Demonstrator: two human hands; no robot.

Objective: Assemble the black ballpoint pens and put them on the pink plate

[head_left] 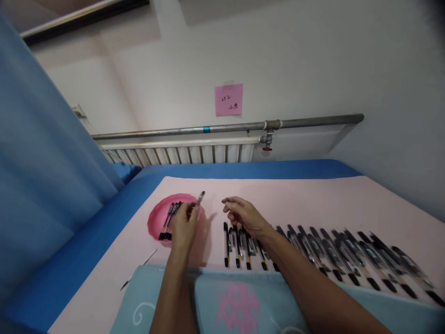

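Note:
My left hand (184, 225) is closed round a pen (200, 198) whose clear tip sticks up and to the right, just above the right rim of a pink dish (155, 218). The dish holds several black pens (170, 219). My right hand (243, 214) hovers a short way to the right, fingers loosely curled and apart, with nothing visible in them. Under and right of it a long row of black pens (333, 253) lies side by side on the pink sheet (313, 199).
A thin white refill (139, 269) lies on the pink sheet at the lower left. A light blue cloth (236, 301) covers the near edge. Blue bedding surrounds the sheet, a blue curtain hangs at left, and a radiator (181, 154) and pipe run along the wall.

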